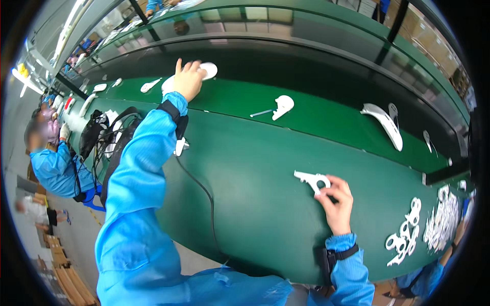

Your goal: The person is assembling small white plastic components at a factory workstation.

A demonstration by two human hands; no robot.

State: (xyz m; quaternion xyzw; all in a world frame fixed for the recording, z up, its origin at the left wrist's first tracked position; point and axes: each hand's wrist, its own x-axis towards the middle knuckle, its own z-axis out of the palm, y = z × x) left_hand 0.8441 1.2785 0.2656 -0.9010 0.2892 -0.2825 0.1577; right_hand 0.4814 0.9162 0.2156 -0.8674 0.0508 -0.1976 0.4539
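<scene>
My right hand pinches a white plastic part by its ring end, above the green table. The part has a narrow arm pointing left. Farther off, my left hand reaches over the dark green strip behind the table, fingers spread and slightly blurred. At its fingertips lies a white rounded part. Another white piece shows beside the wrist, partly covered by the hand. Whether the fingers touch either piece, I cannot tell.
Several white ring-ended parts lie at the right, near a heap of slim white pieces. A white handle-shaped shell and a round-headed part rest on the strip. A black cable crosses the table. A co-worker sits at left.
</scene>
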